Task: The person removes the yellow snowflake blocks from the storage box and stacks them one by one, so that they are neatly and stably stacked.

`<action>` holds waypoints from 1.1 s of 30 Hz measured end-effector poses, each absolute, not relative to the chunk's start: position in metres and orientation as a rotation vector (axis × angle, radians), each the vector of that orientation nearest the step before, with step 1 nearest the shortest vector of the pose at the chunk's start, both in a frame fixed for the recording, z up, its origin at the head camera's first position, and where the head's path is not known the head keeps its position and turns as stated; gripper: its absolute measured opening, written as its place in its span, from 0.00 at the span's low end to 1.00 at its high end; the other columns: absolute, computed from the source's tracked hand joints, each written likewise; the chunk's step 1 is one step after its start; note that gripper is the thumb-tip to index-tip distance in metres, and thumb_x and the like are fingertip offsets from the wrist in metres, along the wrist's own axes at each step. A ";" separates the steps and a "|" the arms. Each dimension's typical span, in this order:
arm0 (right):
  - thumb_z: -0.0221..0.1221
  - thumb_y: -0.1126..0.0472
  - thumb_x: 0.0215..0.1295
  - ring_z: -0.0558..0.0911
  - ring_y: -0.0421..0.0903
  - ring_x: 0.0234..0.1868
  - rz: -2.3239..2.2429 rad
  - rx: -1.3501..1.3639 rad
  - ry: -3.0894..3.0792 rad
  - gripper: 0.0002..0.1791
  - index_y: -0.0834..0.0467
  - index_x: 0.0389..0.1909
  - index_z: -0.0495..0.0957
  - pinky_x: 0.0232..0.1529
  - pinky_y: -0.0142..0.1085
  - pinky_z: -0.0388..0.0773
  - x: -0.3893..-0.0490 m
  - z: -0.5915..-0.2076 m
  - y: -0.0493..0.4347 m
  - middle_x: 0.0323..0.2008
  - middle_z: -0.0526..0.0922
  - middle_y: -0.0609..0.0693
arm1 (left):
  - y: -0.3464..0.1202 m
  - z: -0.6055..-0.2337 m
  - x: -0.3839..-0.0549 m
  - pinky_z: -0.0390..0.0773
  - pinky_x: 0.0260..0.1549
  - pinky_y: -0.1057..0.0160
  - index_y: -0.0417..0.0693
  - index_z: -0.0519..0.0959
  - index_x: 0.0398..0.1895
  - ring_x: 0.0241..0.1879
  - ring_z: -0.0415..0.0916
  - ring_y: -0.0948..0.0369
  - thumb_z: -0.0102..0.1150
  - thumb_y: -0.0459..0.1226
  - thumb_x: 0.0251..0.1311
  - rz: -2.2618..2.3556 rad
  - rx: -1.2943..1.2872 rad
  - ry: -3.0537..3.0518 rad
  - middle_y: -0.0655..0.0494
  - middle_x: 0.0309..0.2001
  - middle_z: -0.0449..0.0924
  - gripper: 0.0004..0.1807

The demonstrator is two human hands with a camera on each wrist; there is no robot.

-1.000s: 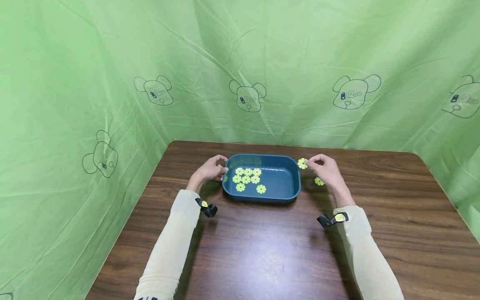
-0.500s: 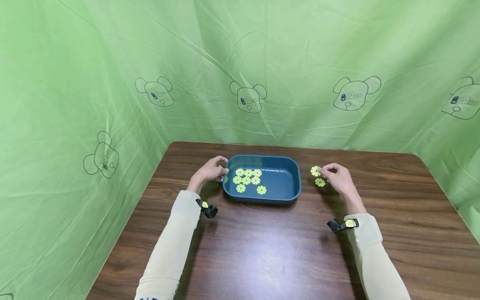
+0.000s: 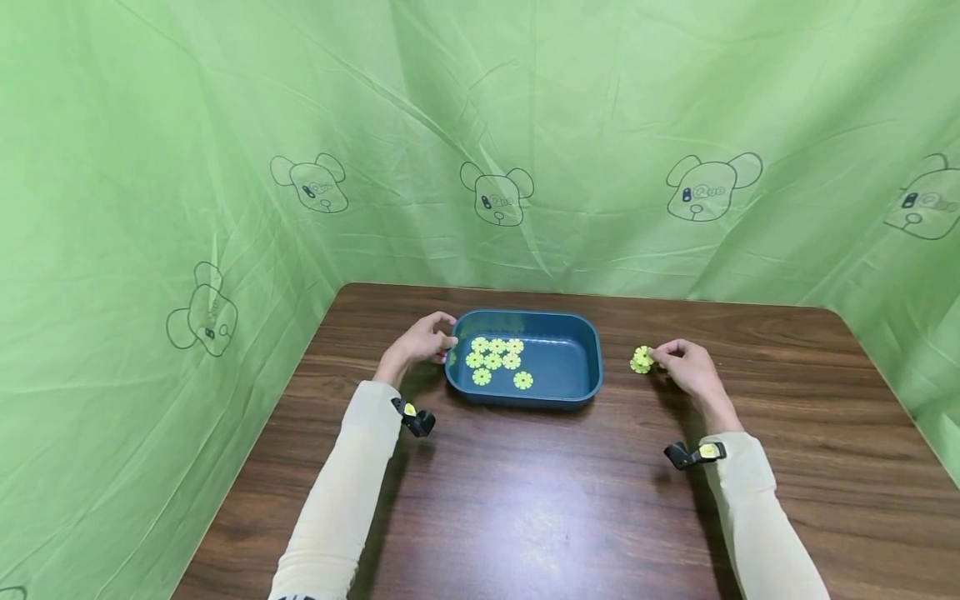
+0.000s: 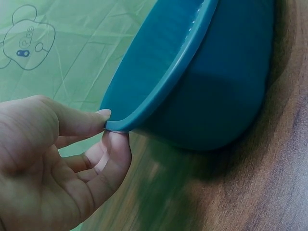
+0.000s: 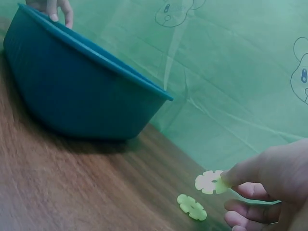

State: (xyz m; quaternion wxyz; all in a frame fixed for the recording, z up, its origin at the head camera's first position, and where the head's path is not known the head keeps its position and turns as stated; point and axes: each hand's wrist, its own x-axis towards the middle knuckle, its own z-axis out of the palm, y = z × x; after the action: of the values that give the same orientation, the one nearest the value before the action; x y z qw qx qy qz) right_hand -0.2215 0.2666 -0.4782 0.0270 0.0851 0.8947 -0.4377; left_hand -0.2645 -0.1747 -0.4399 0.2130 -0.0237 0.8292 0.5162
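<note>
The blue tub [image 3: 562, 362] stood on the dark wood-grained counter [image 3: 480, 467], a person's hand at either side of it. At the tub's left end the left hand [image 3: 423, 340] had a narrow grip on the rim, the thumb against the lip and a finger beneath it. To the right of the tub, and apart from it, the right hand [image 3: 686, 367] pinched a yellow-green flower piece [image 5: 206, 183] by its edge between thumb and finger, its grip closed down to that thin disc. Just below the held disc, also right of the tub, a second flower piece [image 5: 197, 212] lay on the counter; the right wrist view showed a gap between the two. Inside the tub, eight loose flower pieces [image 3: 492, 360] lay on the bottom, most of them gathered in its left half, with one sitting a little apart towards the tub's near side. In front of the tub, to left and right, pale sleeves [image 3: 337, 492] reached in, each with a black wrist mount [image 3: 415, 417] at the cuff. Behind the tub hung a green curtain [image 3: 570, 100] printed with outlined animal heads.
</note>
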 end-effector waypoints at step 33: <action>0.58 0.54 0.63 0.77 0.65 0.47 -0.946 0.228 2.944 0.16 0.65 0.38 0.80 0.47 0.53 0.72 -0.228 -0.484 0.264 0.43 0.81 0.66 | -0.174 -0.442 -0.265 0.80 0.44 0.50 0.45 0.63 0.63 0.29 0.71 0.60 0.52 0.32 0.67 1.436 -0.040 2.298 0.51 0.29 0.67 0.22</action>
State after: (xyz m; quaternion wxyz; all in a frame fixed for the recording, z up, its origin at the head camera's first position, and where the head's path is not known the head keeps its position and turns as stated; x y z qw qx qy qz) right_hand -0.2276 0.2637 -0.4839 0.0204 0.0736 0.9493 -0.3050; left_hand -0.2649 -0.1745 -0.4423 0.2142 -0.0146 0.8283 0.5175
